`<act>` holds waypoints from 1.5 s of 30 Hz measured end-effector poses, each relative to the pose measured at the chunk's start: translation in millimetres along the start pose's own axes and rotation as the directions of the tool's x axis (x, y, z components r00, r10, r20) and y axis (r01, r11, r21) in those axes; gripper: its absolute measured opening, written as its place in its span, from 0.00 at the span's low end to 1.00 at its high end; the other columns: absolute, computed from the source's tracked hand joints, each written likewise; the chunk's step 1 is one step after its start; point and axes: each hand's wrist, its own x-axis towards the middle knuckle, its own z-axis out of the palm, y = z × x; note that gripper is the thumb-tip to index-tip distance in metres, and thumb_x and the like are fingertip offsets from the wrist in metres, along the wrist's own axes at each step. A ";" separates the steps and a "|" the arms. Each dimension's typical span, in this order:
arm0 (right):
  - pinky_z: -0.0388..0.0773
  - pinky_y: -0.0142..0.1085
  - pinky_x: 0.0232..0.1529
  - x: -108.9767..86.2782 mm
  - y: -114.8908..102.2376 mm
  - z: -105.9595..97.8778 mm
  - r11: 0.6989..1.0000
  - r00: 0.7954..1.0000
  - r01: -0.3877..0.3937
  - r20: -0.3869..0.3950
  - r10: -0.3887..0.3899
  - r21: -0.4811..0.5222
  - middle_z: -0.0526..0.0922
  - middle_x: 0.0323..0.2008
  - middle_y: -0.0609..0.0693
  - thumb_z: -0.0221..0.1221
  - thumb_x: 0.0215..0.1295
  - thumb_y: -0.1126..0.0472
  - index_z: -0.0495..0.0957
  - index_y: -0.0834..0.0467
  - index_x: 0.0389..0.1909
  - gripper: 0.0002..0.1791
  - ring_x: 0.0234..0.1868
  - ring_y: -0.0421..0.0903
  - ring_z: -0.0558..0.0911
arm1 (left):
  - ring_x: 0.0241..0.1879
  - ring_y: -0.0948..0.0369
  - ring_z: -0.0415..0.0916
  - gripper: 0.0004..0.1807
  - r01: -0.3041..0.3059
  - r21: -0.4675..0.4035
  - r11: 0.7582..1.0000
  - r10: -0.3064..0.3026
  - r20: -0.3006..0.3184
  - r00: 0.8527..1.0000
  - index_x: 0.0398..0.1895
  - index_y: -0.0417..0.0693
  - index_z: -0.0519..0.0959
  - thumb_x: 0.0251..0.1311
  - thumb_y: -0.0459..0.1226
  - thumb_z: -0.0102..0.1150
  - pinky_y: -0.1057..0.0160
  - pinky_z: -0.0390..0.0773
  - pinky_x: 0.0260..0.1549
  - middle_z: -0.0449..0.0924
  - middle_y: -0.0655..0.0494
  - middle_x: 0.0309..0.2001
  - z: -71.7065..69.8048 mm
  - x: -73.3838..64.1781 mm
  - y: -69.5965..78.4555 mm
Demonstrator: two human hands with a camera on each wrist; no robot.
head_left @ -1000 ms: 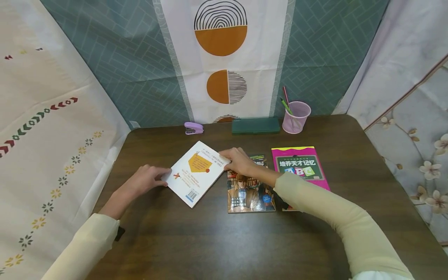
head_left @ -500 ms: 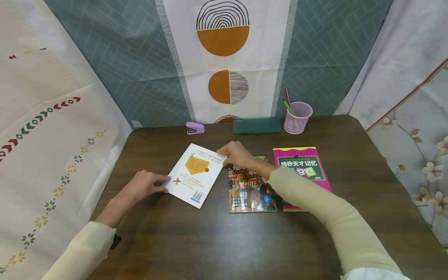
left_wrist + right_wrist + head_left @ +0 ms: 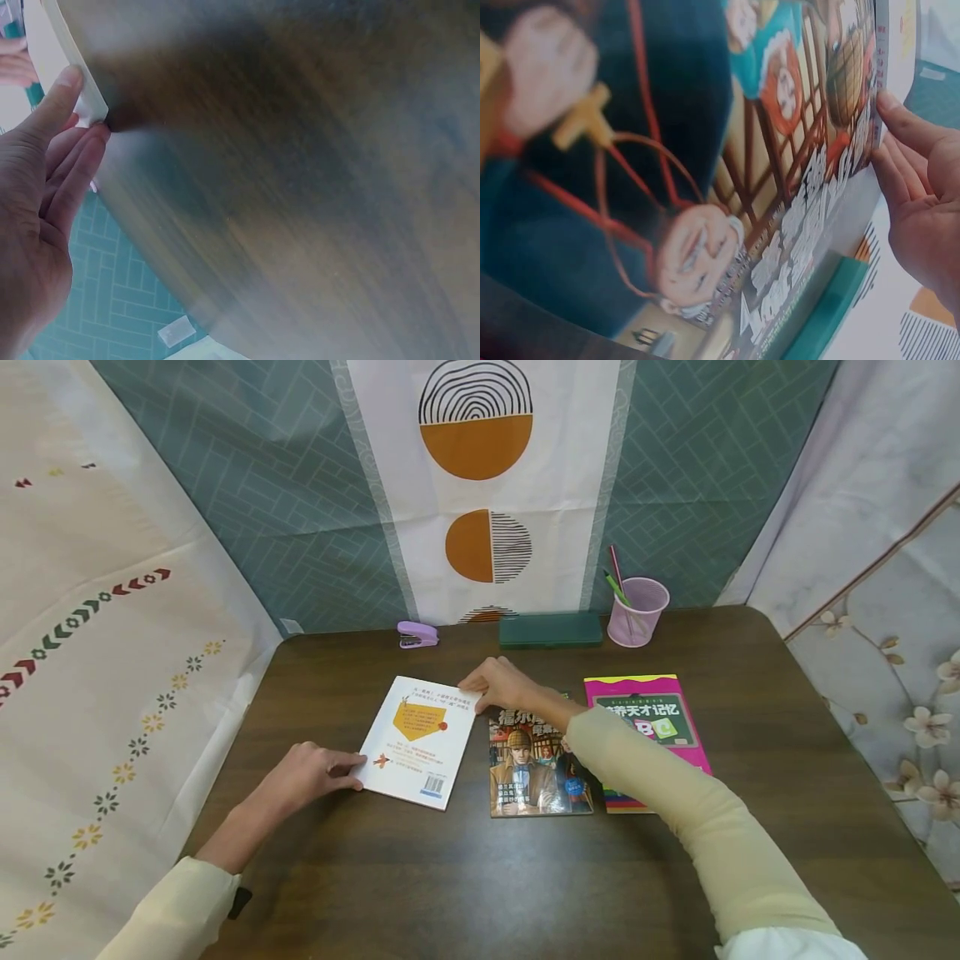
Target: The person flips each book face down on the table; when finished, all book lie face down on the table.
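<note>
A white book [image 3: 416, 743] with an orange patch and a barcode lies at a slight slant on the table, left of centre. My left hand [image 3: 307, 777] pinches its lower left edge between thumb and fingers, as the left wrist view also shows. At the top right corner, my right hand [image 3: 502, 685] pinches the same book. Under the right forearm lies a book with a detective on its cover [image 3: 525, 777], partly hidden; its cover fills much of the right wrist view. Further right, the sleeve partly covers a pink book [image 3: 652, 706] with ABC letters.
Along the back edge of the brown table [image 3: 465, 877] stand a purple stapler [image 3: 418, 635], a dark green case [image 3: 550, 631] and a pink mesh cup [image 3: 637, 618] with pencils. Curtains hang behind and at both sides.
The white book has turned clockwise, from a strong slant to nearly straight, its top edge coming nearer. The left hand has moved down and the right hand slightly up and left with it.
</note>
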 end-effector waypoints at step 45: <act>0.87 0.36 0.45 16.6 8.2 -5.4 0.996 0.999 -0.009 -0.037 0.013 0.092 0.93 0.39 0.53 0.74 0.61 0.72 0.92 0.63 0.42 0.09 0.41 0.46 0.91 | 0.25 0.74 0.78 0.18 -0.273 0.084 0.958 0.282 -0.119 0.952 0.42 0.47 0.94 0.49 0.44 0.85 0.66 0.80 0.24 0.92 0.55 0.37 15.3 -27.5 28.4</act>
